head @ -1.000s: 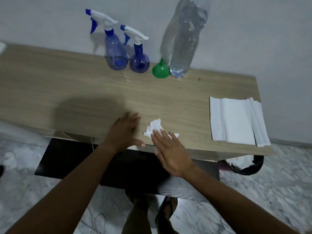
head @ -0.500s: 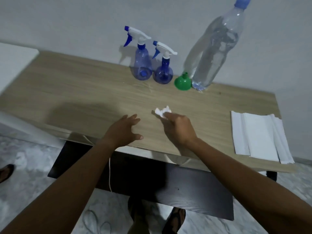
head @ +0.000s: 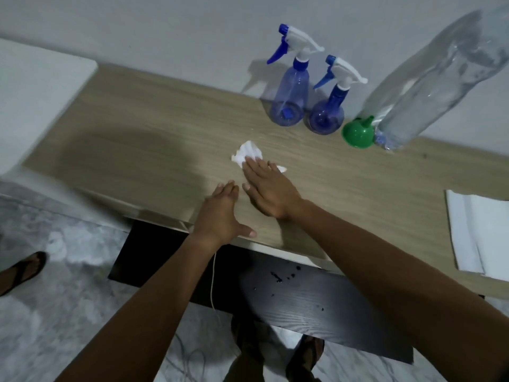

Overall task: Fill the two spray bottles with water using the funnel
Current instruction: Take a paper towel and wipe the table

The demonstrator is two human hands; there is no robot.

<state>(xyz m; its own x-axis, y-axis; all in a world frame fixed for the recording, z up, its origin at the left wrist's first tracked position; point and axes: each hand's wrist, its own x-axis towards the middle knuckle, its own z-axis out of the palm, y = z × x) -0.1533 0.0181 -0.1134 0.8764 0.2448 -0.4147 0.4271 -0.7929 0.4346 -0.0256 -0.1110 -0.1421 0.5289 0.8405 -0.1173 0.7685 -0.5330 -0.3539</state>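
Two blue spray bottles with white trigger heads stand against the wall, the taller bottle [head: 291, 103] left of the shorter bottle [head: 327, 114]. A green funnel [head: 358, 132] sits mouth-down to their right, beside a large clear water bottle [head: 429, 86]. My right hand [head: 268, 188] lies flat with straight fingers pressing a crumpled white tissue [head: 248, 154] onto the wooden table [head: 137, 150]. My left hand [head: 221, 215] rests flat near the table's front edge, holding nothing.
A stack of white paper napkins [head: 484, 235] lies at the table's right end. A white surface [head: 33, 106] adjoins the table's left end. A dark lower shelf [head: 303, 299] with wet spots sits under the table; a sandalled foot [head: 22, 271] stands at left.
My right hand went from pinching the tissue to pressing it flat under straight fingers, further from the table's front edge. The camera swung left. My left hand stayed by the front edge.
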